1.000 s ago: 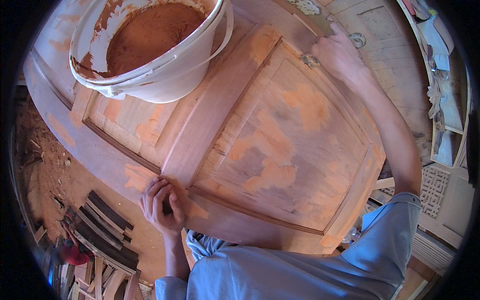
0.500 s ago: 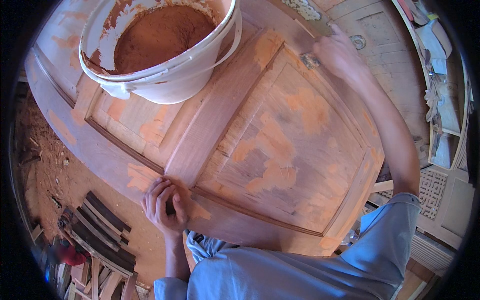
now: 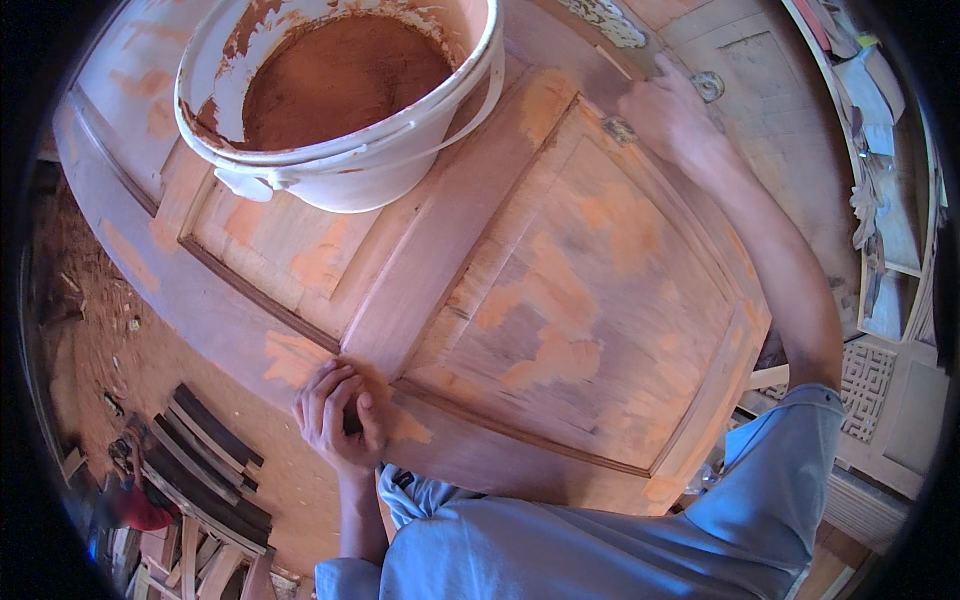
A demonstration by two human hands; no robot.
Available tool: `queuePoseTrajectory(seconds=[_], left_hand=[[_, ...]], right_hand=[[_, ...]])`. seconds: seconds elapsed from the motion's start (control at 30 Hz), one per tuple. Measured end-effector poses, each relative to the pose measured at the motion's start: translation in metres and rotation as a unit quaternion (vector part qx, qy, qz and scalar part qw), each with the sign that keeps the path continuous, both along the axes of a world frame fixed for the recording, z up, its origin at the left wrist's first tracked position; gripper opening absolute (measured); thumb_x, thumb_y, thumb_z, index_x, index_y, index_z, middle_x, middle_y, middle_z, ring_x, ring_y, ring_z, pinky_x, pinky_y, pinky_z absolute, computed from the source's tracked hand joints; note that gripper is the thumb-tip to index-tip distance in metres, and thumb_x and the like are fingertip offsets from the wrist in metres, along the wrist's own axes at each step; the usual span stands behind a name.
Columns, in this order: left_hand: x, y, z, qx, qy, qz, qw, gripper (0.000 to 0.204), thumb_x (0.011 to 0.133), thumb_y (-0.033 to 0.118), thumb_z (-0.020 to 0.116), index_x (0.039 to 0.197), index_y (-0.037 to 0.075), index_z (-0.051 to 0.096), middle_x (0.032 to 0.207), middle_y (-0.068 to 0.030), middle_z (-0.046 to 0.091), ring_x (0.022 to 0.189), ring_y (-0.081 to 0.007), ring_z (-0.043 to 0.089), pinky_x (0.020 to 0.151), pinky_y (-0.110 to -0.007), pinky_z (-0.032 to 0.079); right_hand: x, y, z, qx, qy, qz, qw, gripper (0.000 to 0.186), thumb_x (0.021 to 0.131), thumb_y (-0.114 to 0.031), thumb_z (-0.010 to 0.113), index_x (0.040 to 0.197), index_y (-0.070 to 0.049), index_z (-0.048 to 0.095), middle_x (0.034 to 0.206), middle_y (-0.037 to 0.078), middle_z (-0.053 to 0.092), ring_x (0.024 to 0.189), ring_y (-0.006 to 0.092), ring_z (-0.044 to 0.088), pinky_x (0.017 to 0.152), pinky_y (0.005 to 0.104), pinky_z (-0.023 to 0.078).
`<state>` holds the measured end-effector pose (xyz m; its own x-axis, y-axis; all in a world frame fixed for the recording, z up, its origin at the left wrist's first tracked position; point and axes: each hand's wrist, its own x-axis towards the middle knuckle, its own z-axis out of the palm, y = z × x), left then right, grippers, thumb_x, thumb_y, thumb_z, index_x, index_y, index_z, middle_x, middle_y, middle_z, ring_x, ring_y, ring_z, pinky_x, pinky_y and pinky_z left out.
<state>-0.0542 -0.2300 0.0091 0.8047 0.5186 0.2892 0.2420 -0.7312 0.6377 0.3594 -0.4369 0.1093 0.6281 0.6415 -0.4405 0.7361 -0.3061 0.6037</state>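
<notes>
A framed wooden panel [image 3: 430, 275], smeared with orange filler, lies in front of me. My left hand [image 3: 340, 415] rests at its near edge, fingers loosely curled, with a dark hollow and nothing visible inside. At the far right side of the panel is my right hand [image 3: 670, 120], with its index finger stretched forward and its other fingers folded. A small mottled, greyish flat piece [image 3: 619, 130] shows beside those folded fingers; the rest of what they grip is hidden. A white bucket [image 3: 350, 185] of reddish-brown paste [image 3: 345, 85] stands on the panel.
Dark curved wooden strips [image 3: 205, 455] and scrap wood lie on the dusty floor at lower left. Another wooden panel [image 3: 775, 110] with a round metal fitting [image 3: 708, 86] is beyond my right hand. Shelves [image 3: 880, 200] and a fretwork panel [image 3: 865, 390] stand right.
My right hand has moved slightly left and nearer, with the greyish piece beside it. The bucket and panel sit a little farther right in view. The left hand remains at the edge.
</notes>
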Motion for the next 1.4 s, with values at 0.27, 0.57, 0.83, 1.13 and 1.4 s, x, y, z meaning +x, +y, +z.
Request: queuePoseTrajectory(seconds=[0.27, 0.57, 0.83, 1.13, 1.4], left_hand=[[-0.002, 0.002, -0.002, -0.004, -0.004, -0.003, 1.0, 0.017, 0.088, 0.023, 0.066, 0.089, 0.006, 0.07, 0.097, -0.0094, 0.072, 0.106, -0.0296, 0.067, 0.093, -0.039, 0.044], [-0.002, 0.003, -0.001, -0.005, -0.004, -0.008, 1.0, 0.017, 0.088, 0.023, 0.066, 0.09, 0.006, 0.069, 0.097, -0.0092, 0.071, 0.105, -0.0294, 0.067, 0.093, -0.04, 0.044], [-0.001, 0.003, -0.001, -0.01, -0.011, -0.009, 1.0, 0.016, 0.087, 0.022, 0.066, 0.089, 0.007, 0.07, 0.097, -0.0092, 0.071, 0.104, -0.0291, 0.067, 0.092, -0.04, 0.045], [-0.003, 0.003, 0.0, -0.007, -0.012, -0.007, 1.0, 0.016, 0.088, 0.022, 0.066, 0.089, 0.007, 0.07, 0.097, -0.0091, 0.071, 0.104, -0.0286, 0.067, 0.092, -0.04, 0.045], [-0.005, 0.003, -0.001, -0.004, -0.008, -0.023, 1.0, 0.018, 0.091, 0.021, 0.063, 0.094, 0.005, 0.068, 0.101, -0.012, 0.071, 0.106, -0.0322, 0.065, 0.094, -0.042, 0.044]], right_hand=[[-0.005, -0.013, -0.003, 0.07, 0.031, -0.001, 0.997, 0.021, 0.083, -0.004, 0.055, 0.084, -0.009, 0.075, 0.078, 0.013, 0.068, 0.087, 0.0302, 0.07, 0.11, 0.044, 0.035], [0.009, 0.006, -0.003, 0.031, -0.013, 0.004, 0.999, 0.022, 0.086, -0.004, 0.054, 0.082, -0.01, 0.074, 0.081, 0.011, 0.07, 0.09, 0.0282, 0.07, 0.109, 0.0443, 0.036], [0.008, 0.01, -0.012, 0.03, -0.048, 0.051, 0.997, 0.022, 0.088, -0.005, 0.054, 0.077, -0.011, 0.072, 0.082, 0.009, 0.071, 0.09, 0.0249, 0.07, 0.107, 0.0425, 0.037], [-0.004, 0.0, -0.011, -0.018, -0.052, 0.128, 0.99, 0.021, 0.087, -0.009, 0.057, 0.08, -0.017, 0.075, 0.078, 0.001, 0.074, 0.087, 0.0189, 0.071, 0.107, 0.0387, 0.036], [-0.01, -0.014, 0.009, 0.038, 0.018, 0.085, 0.996, 0.021, 0.087, -0.009, 0.057, 0.082, -0.017, 0.076, 0.076, 0.001, 0.072, 0.084, 0.0188, 0.07, 0.109, 0.0369, 0.036]])
